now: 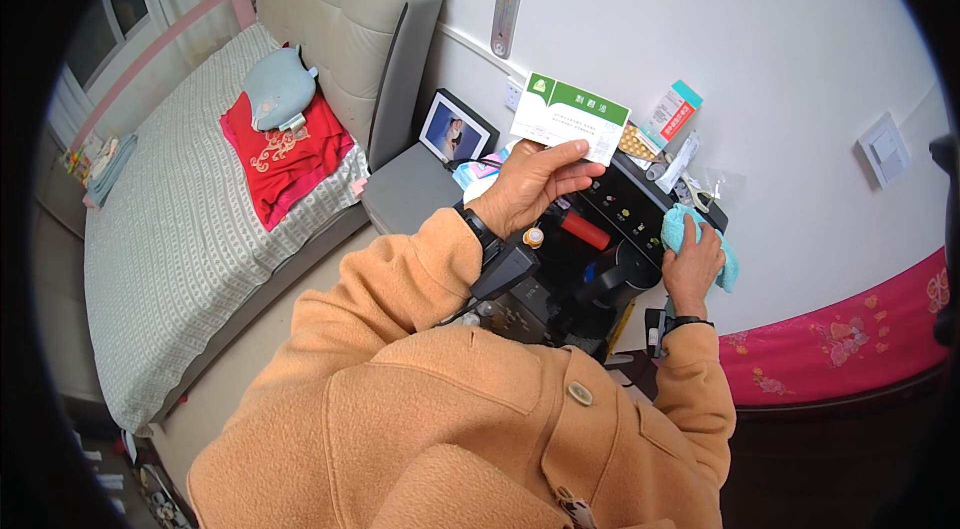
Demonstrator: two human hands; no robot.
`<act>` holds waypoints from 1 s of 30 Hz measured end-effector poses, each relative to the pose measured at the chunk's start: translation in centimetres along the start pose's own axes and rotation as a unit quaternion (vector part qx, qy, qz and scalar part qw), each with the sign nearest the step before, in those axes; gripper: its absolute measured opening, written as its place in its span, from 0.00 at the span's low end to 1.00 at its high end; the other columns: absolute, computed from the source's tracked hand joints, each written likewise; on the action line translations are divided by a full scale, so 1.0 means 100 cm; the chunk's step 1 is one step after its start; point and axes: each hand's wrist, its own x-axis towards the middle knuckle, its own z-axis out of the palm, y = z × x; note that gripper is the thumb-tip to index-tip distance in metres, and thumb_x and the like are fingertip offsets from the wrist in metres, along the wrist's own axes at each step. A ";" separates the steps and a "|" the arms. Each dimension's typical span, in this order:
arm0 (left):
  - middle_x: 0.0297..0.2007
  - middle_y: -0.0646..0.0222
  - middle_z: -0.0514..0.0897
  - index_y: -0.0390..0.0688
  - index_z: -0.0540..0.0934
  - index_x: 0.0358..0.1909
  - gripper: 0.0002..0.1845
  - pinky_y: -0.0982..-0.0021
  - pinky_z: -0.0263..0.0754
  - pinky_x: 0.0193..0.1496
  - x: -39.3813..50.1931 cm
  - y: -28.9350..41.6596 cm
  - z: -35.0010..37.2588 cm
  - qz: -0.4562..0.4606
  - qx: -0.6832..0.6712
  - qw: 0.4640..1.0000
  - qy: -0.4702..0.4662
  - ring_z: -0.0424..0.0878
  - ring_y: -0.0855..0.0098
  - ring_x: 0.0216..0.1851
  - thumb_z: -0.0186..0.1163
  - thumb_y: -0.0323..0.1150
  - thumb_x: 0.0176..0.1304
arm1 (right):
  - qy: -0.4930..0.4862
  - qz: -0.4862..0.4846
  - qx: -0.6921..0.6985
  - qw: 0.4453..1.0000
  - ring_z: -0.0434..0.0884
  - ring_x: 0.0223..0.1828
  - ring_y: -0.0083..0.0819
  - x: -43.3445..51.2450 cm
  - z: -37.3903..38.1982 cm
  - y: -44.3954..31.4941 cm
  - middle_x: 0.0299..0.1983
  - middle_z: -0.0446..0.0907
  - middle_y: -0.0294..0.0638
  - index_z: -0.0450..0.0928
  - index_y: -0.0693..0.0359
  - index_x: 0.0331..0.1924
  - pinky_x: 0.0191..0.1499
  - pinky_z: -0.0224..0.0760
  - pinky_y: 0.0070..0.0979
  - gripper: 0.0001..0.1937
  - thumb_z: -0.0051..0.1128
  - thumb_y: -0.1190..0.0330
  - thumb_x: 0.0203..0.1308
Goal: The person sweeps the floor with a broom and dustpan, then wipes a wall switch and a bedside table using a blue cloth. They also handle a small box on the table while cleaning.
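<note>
My left hand (544, 180) grips a flat green and white medicine box (574, 116) by its lower edge, thumb on the printed face. Under my right hand (694, 266) is a turquoise cloth (681, 225), bunched at the right end of a black cabinet top (615, 191). Beside the cloth are a pair of scissors (700, 195) with pale handles and a clear plastic bag (724, 184). Farther back stand a white, red and teal box (673, 116) and a blister pack of yellowish tablets (637, 142). A white tube (681, 160) lies near them.
Below the top, shelves hold a red cylinder (585, 229) and a dark kettle-like vessel (622, 274). A framed photo (455, 127) stands on the grey nightstand (409, 187). To the left is a bed (202, 274) with red clothing (270, 169). A wall switch (885, 148) is at right.
</note>
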 end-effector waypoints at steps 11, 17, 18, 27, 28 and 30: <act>0.43 0.55 0.83 0.32 0.74 0.52 0.15 0.77 0.86 0.41 0.002 -0.003 -0.001 -0.003 0.002 1.000 -0.004 0.86 0.68 0.42 0.60 0.28 0.66 | -0.015 0.045 0.001 0.999 0.68 0.59 0.46 -0.013 -0.009 0.033 0.55 0.71 0.47 0.73 0.54 0.59 0.57 0.62 0.43 0.31 0.64 0.72 0.45; 0.44 0.55 0.83 0.32 0.74 0.53 0.16 0.78 0.86 0.41 0.002 -0.001 -0.002 -0.005 0.005 1.000 -0.005 0.86 0.68 0.42 0.60 0.28 0.66 | -0.015 0.009 -0.015 1.000 0.69 0.57 0.45 -0.001 -0.008 0.008 0.53 0.71 0.47 0.73 0.54 0.58 0.55 0.61 0.43 0.31 0.67 0.72 0.44; 0.44 0.55 0.83 0.32 0.74 0.53 0.16 0.78 0.86 0.41 0.002 -0.001 -0.003 -0.006 0.005 1.000 -0.005 0.86 0.68 0.42 0.60 0.28 0.66 | -0.018 0.005 -0.015 1.000 0.69 0.57 0.45 0.001 -0.008 0.004 0.53 0.71 0.47 0.73 0.54 0.58 0.54 0.61 0.43 0.31 0.67 0.72 0.44; 0.44 0.55 0.83 0.33 0.74 0.53 0.16 0.77 0.87 0.41 0.006 -0.002 -0.005 -0.010 0.010 1.000 0.001 0.86 0.68 0.42 0.60 0.28 0.66 | -0.003 -0.020 -0.007 1.000 0.69 0.56 0.44 0.011 -0.004 -0.006 0.52 0.71 0.46 0.73 0.55 0.58 0.54 0.59 0.42 0.31 0.66 0.72 0.43; 0.44 0.55 0.83 0.33 0.74 0.53 0.16 0.77 0.87 0.41 0.006 -0.002 -0.005 -0.010 0.008 1.000 -0.001 0.86 0.68 0.42 0.60 0.28 0.66 | -0.002 -0.021 -0.007 1.000 0.69 0.56 0.44 0.011 -0.004 -0.006 0.52 0.71 0.46 0.73 0.55 0.58 0.54 0.59 0.42 0.31 0.66 0.72 0.43; 0.44 0.55 0.83 0.33 0.74 0.53 0.16 0.77 0.87 0.41 0.007 -0.003 -0.005 -0.011 0.006 1.000 -0.006 0.86 0.68 0.42 0.60 0.28 0.66 | -0.001 -0.023 -0.005 1.000 0.69 0.56 0.44 0.010 -0.004 -0.006 0.52 0.71 0.46 0.73 0.55 0.58 0.54 0.59 0.42 0.31 0.66 0.72 0.43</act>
